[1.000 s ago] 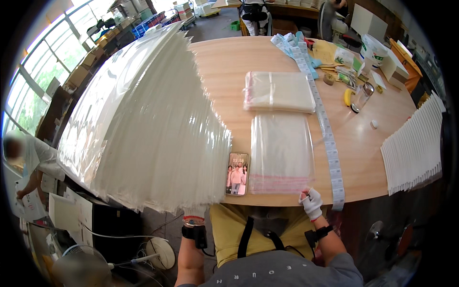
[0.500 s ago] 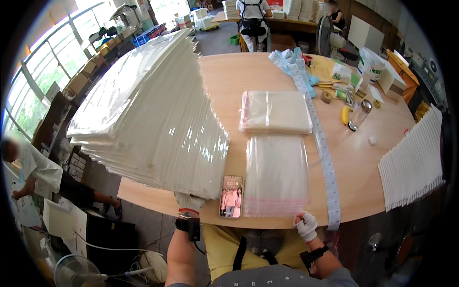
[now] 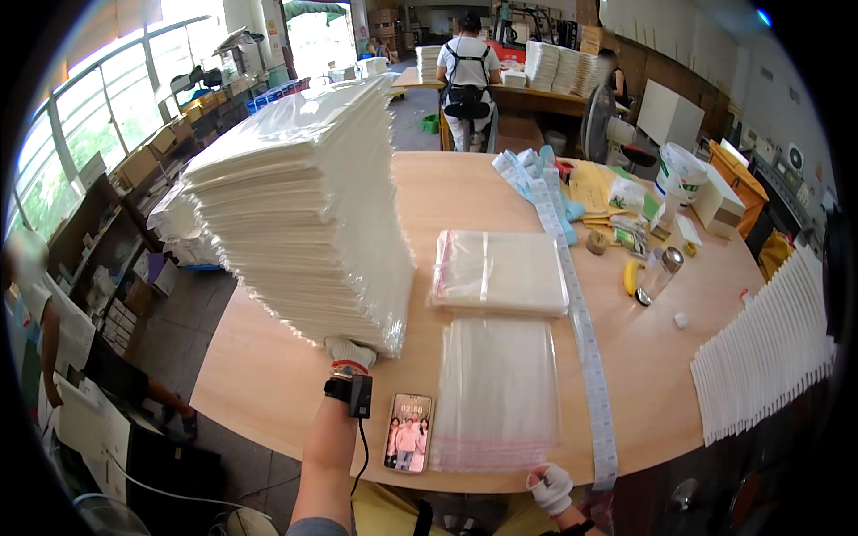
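Observation:
My left hand (image 3: pixel 349 354), in a white knit glove, is pressed to the lower near side of a tall stack of clear-wrapped white packs (image 3: pixel 295 223). The stack hides its fingertips. By the table's front edge rests my right hand (image 3: pixel 550 489), also gloved, with bare fingertips curled inward; whether anything is inside them is hidden. Just beyond it lies a pile of clear plastic bags (image 3: pixel 500 384) with pinkish edges. Farther back is a second bundle of clear bags (image 3: pixel 505 272), banded by a white strip. A phone (image 3: pixel 409 432) with a lit screen lies between my hands.
A long printed label strip (image 3: pixel 585 357) runs down the table (image 3: pixel 268 393) right of the bags. Beyond it are a banana (image 3: pixel 633 277), a bottle (image 3: pixel 660 277), a tape roll (image 3: pixel 598 241) and a white bucket (image 3: pixel 681 170). A white stack (image 3: pixel 764 348) leans at right.
The tall stack has shifted away from the front edge and the phone, with my left arm stretched farther forward against it. My right hand stays near the edge. The view has tilted upward.

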Demonstrator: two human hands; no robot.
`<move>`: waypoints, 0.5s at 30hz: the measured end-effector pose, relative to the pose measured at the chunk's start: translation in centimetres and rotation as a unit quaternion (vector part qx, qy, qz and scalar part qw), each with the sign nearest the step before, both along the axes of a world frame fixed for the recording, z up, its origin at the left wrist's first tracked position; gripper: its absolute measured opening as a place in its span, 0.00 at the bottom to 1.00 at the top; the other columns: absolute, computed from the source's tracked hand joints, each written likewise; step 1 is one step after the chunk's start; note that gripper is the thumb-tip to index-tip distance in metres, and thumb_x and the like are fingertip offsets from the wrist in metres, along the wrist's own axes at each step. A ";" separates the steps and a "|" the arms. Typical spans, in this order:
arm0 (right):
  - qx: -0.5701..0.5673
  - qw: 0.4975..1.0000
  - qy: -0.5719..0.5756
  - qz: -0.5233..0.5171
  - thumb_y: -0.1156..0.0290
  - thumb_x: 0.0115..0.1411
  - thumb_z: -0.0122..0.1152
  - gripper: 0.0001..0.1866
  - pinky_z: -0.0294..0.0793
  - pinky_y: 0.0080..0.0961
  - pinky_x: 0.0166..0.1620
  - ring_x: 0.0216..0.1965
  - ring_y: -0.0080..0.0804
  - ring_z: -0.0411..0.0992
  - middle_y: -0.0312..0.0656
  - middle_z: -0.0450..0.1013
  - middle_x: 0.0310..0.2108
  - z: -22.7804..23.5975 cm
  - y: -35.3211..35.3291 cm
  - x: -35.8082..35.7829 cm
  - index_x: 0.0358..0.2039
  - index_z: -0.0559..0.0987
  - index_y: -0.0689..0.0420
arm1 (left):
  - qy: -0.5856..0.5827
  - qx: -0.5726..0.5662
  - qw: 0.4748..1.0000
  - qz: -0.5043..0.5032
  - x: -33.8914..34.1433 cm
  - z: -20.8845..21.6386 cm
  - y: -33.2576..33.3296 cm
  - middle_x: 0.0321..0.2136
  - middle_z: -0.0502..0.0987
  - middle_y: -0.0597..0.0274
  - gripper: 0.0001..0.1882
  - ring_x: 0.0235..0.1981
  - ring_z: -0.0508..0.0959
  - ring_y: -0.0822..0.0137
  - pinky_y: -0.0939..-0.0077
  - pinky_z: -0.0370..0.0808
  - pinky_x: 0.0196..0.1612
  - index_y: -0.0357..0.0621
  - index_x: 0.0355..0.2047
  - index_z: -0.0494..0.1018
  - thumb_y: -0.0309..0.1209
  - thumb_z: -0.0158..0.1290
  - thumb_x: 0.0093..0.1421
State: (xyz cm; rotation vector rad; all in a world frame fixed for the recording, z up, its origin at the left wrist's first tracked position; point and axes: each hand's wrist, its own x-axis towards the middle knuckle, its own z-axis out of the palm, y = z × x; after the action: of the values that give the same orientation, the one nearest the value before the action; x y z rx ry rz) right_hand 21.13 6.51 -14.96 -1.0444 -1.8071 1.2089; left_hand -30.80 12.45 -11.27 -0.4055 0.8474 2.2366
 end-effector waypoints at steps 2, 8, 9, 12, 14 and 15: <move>0.035 0.998 -0.052 0.019 0.75 0.55 0.59 0.04 0.71 0.18 0.24 0.19 0.21 0.72 0.37 0.73 0.18 0.6 0.0 0.0 0.27 0.74 0.61 | 0.003 0.020 1.000 -0.004 -0.7 0.0 2.1 0.49 0.74 0.65 0.21 0.47 0.73 0.61 0.61 0.72 0.48 0.48 0.46 0.71 0.46 0.39 0.63; 0.032 0.998 -0.047 0.010 0.69 0.51 0.61 0.08 0.74 0.32 0.32 0.26 0.41 0.74 0.47 0.74 0.24 3.8 -0.4 -0.7 0.30 0.79 0.58 | 0.104 0.033 0.994 -0.029 -2.5 0.7 7.4 0.47 0.76 0.64 0.19 0.46 0.74 0.62 0.67 0.72 0.47 0.47 0.48 0.70 0.40 0.38 0.62; 0.031 0.998 -0.054 0.008 0.69 0.51 0.61 0.08 0.74 0.31 0.32 0.26 0.41 0.74 0.47 0.74 0.24 4.3 -0.4 -0.9 0.30 0.79 0.58 | 0.118 0.020 0.992 -0.040 -3.0 0.4 8.1 0.47 0.76 0.64 0.19 0.46 0.74 0.62 0.67 0.72 0.47 0.47 0.48 0.70 0.39 0.38 0.62; 0.022 0.999 -0.048 -0.003 0.69 0.50 0.62 0.07 0.73 0.31 0.32 0.26 0.41 0.74 0.47 0.74 0.24 5.5 -0.5 -1.5 0.29 0.79 0.58 | 0.127 0.035 0.990 -0.051 -5.2 -1.0 11.0 0.47 0.75 0.64 0.19 0.46 0.74 0.62 0.69 0.72 0.47 0.47 0.48 0.70 0.39 0.38 0.62; 0.021 0.999 -0.026 -0.011 0.69 0.50 0.62 0.07 0.73 0.31 0.31 0.25 0.41 0.73 0.46 0.74 0.24 5.5 -0.4 -1.5 0.29 0.79 0.57 | 0.260 -0.132 0.950 -0.109 -7.0 -2.1 12.7 0.51 0.72 0.63 0.21 0.50 0.71 0.59 0.61 0.69 0.52 0.47 0.53 0.68 0.39 0.41 0.61; 0.021 0.999 -0.024 -0.015 0.69 0.50 0.62 0.06 0.73 0.30 0.30 0.24 0.39 0.73 0.45 0.74 0.24 5.3 -0.4 -1.4 0.27 0.79 0.56 | 0.437 -0.306 0.828 -0.176 -7.6 -2.5 13.5 0.50 0.74 0.65 0.20 0.49 0.73 0.62 0.65 0.69 0.51 0.48 0.51 0.68 0.37 0.42 0.60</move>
State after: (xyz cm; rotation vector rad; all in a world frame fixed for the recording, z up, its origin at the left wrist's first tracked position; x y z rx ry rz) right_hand 19.70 6.06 -9.71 -1.0827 -1.8387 1.1321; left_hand -38.44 25.99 -13.80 0.5389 1.9467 1.6918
